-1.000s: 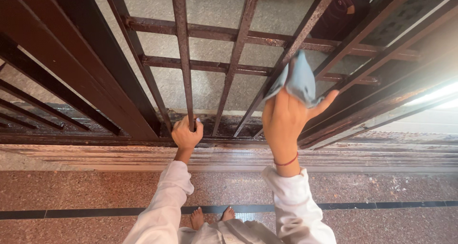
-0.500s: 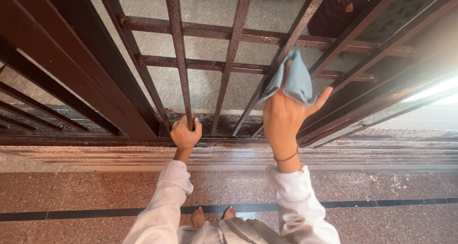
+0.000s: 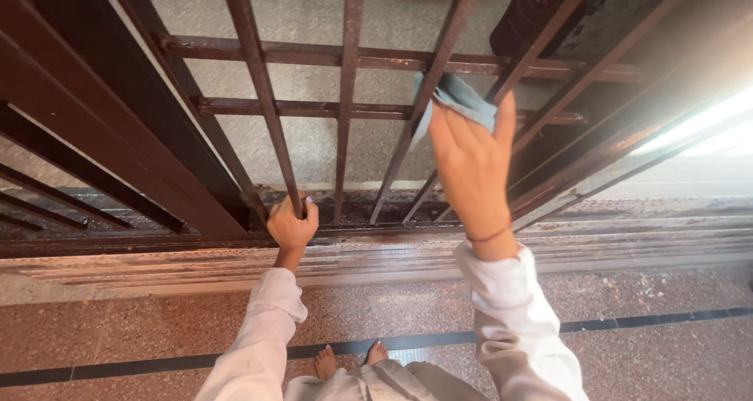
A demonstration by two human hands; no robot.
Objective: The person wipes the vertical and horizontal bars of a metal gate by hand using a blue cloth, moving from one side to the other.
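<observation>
Grille [image 3: 345,52] of dark brown, rust-marked iron bars fills the upper view, seen from above and slanting away. Far left: a heavy frame post [image 3: 102,111] runs diagonally down to the sill, thinner bars fanning off behind it.

Left hand [image 3: 292,224] sits low, fingers curled tight round the foot of one upright bar [image 3: 263,95], just above the grimy bottom rail [image 3: 353,209]. White sleeve [image 3: 263,330] runs back from it toward the camera.

Centre: two horizontal crossbars tie the uprights together; pale speckled ground shows through the gaps. Below the grille, a stepped stone threshold [image 3: 392,264] crosses the whole width, then reddish terrazzo floor [image 3: 125,334] with a dark inlaid strip [image 3: 643,321]. Bare toes [image 3: 349,360] visible at bottom edge, on the strip.

Right of centre: right hand [image 3: 471,162] raised higher, back of hand toward camera, fingers closed over a light blue cloth [image 3: 455,99]. Cloth is bunched and pressed against a slanting upright bar near the lower crossbar; a fold hangs off the bar's left side. Thin band on the wrist, white cuff below it.

Far right: bars crowd closer, strong glare washes out the edge. Dark rounded object [image 3: 522,16] lies beyond the bars at top; cannot tell what it is.
</observation>
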